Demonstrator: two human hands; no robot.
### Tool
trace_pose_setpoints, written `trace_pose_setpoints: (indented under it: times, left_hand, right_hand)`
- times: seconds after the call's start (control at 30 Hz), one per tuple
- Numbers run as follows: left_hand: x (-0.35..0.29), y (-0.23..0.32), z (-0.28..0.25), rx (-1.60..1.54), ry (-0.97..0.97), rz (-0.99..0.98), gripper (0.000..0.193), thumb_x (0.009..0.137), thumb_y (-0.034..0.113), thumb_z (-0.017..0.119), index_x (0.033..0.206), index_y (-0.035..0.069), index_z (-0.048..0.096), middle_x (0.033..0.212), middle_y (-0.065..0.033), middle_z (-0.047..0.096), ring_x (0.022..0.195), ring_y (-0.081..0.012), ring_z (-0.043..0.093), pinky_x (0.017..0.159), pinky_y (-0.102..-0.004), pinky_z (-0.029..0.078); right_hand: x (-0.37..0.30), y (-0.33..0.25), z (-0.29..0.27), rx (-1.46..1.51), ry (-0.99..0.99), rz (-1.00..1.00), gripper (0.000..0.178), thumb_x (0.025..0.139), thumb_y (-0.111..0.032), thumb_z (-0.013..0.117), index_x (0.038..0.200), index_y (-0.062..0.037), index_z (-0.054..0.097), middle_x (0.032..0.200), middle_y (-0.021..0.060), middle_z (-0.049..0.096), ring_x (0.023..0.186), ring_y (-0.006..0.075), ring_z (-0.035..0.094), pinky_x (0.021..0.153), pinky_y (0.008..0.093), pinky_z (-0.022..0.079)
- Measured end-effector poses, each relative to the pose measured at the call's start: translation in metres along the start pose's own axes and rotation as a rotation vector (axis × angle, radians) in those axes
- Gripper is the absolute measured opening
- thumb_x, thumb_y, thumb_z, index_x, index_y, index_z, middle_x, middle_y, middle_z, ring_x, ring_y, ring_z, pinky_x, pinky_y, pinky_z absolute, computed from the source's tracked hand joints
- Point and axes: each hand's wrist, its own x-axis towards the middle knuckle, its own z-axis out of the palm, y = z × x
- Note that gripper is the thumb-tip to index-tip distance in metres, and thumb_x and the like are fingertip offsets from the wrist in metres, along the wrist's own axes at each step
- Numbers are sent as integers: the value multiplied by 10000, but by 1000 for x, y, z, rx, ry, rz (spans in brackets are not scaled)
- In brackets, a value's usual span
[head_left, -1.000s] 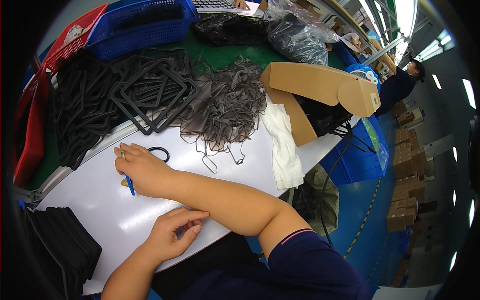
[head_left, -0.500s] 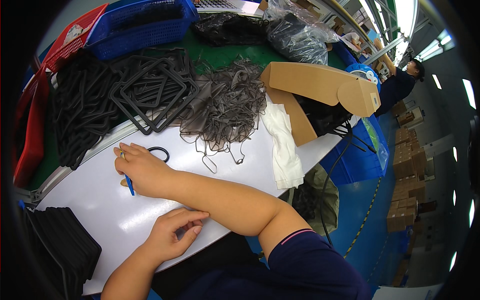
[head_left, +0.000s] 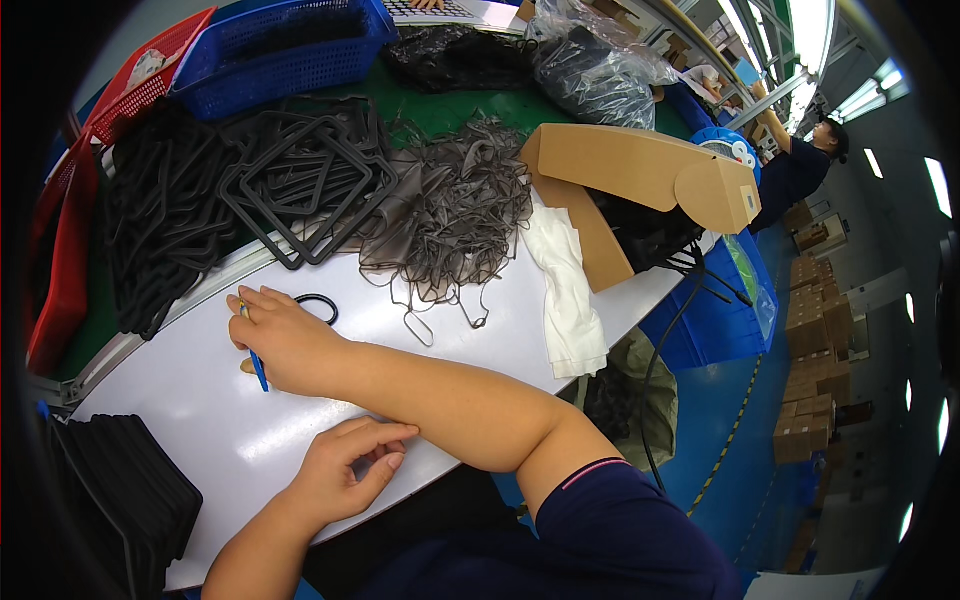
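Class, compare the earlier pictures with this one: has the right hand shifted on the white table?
No. The right hand stays beside the small black ring, holding the blue pen.

blue pen (head_left: 259, 368): I only see its thin lower end. The rest hides under my right hand (head_left: 283, 340).
black ring (head_left: 318, 307): my right hand covers part of it.
left hand (head_left: 345, 470): its fingers curl in, so I can't tell if they hold something small.
stack of black sheets (head_left: 120, 495): it runs into the dark rim at the lower left.
red basket (head_left: 70, 245): the dark rim cuts off its left side.
cardboard box (head_left: 640, 175): what is inside is black, and I can't tell what it is.
keyboard (head_left: 440, 8): the top edge cuts it off.
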Motion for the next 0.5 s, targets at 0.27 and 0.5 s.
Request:
trace_pose_setpoints:
  times: [0.27,0.5]
  left_hand:
    - [0,0,0,10,-4,-6,317,886,25,665,1199,63,697,912,-104,679,768,-175,648,694,-281,529]
    - [0,1,0,16,-11,-14,323,881,15,666,1200,59,695,919,-110,677,777,-185,652,707,-289,539]
  right_hand:
    - [0,1,2,13,9,5,274,833,-146,744,935,-38,515,1403,319,501,1387,451,404,1173,523,299]
    - [0,1,2,8,10,4,273,831,-144,747,934,-39,517,1400,315,505,1384,449,409,1172,521,302]
